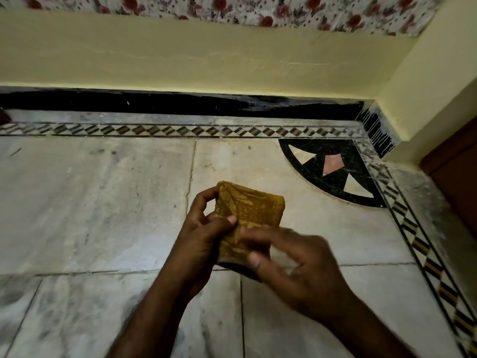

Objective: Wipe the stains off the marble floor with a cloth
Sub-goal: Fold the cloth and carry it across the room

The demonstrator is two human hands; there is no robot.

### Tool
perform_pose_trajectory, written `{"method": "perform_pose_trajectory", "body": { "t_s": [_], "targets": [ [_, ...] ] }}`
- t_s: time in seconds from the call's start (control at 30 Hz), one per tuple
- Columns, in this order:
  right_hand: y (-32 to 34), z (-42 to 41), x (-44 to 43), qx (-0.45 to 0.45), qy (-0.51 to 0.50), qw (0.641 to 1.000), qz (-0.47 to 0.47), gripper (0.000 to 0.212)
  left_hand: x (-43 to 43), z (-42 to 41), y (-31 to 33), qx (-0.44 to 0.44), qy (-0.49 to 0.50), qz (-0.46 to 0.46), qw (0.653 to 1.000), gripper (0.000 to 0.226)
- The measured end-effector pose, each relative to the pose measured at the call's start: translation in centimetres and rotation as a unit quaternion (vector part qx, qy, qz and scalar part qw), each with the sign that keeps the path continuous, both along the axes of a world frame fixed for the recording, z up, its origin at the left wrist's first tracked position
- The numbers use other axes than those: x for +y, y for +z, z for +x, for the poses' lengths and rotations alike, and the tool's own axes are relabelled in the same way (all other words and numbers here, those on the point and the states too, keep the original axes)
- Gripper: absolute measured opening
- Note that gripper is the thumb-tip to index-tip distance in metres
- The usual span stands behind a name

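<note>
A folded mustard-yellow cloth (pixel 251 210) is held above the white marble floor (pixel 90 202), near the middle of the view. My left hand (pixel 204 228) grips its left edge, thumb on the front face. My right hand (pixel 296 264) holds the cloth's lower end from the right; it is blurred by motion. Grey smudges and dark specks mark the marble slabs (pixel 103 153), mostly to the left and near the front.
A patterned inlay border (pixel 160 130) runs along the back and down the right side (pixel 423 257). A black corner inlay (pixel 333 169) sits at the back right. Black skirting (pixel 180 103) meets a yellow wall (pixel 206 52). A brown door (pixel 456 177) stands at the right.
</note>
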State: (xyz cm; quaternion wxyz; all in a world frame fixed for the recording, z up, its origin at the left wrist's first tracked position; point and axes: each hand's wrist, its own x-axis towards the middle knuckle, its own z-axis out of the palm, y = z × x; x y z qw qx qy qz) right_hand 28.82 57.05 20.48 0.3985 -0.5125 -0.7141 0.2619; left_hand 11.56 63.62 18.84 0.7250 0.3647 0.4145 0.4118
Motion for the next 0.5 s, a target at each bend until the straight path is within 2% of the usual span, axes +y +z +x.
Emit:
{"method": "perform_pose_trajectory", "body": {
  "t_s": [0.1, 0.13, 0.2, 0.27, 0.3, 0.4, 0.5],
  "targets": [
    [0.6, 1.9, 1.1, 0.173, -0.160, 0.970, -0.063, 0.049, 0.1, 0.0, 0.7, -0.019, 0.000, 0.026, 0.999, 0.055],
    [0.5, 2.4, 1.7, 0.237, -0.162, 0.953, -0.102, 0.059, 0.1, -0.1, 1.0, -0.032, -0.007, 0.034, 0.999, 0.058],
    [0.3, 2.7, 2.3, 0.401, -0.085, 0.892, -0.191, 0.076, 0.0, 0.1, 1.5, -0.059, -0.037, 0.045, 0.997, 0.066],
    [0.5, 2.1, 2.1, 0.478, -0.038, 0.836, -0.266, 0.075, -0.1, 0.1, 1.5, -0.063, -0.058, 0.055, 0.995, 0.076],
    [0.5, 1.8, 1.9, 0.470, -0.031, 0.834, -0.286, 0.071, -0.1, 0.1, 1.2, -0.062, -0.058, 0.057, 0.995, 0.080],
    [0.1, 1.5, 1.8, 0.378, -0.101, 0.876, -0.282, 0.048, -0.3, 0.0, 0.3, -0.062, -0.044, 0.052, 0.996, 0.085],
    [-1.0, 1.7, 1.6, 0.343, -0.133, 0.888, -0.275, 0.050, -0.5, 0.0, -0.7, -0.057, -0.033, 0.043, 0.997, 0.085]
  ]
}}
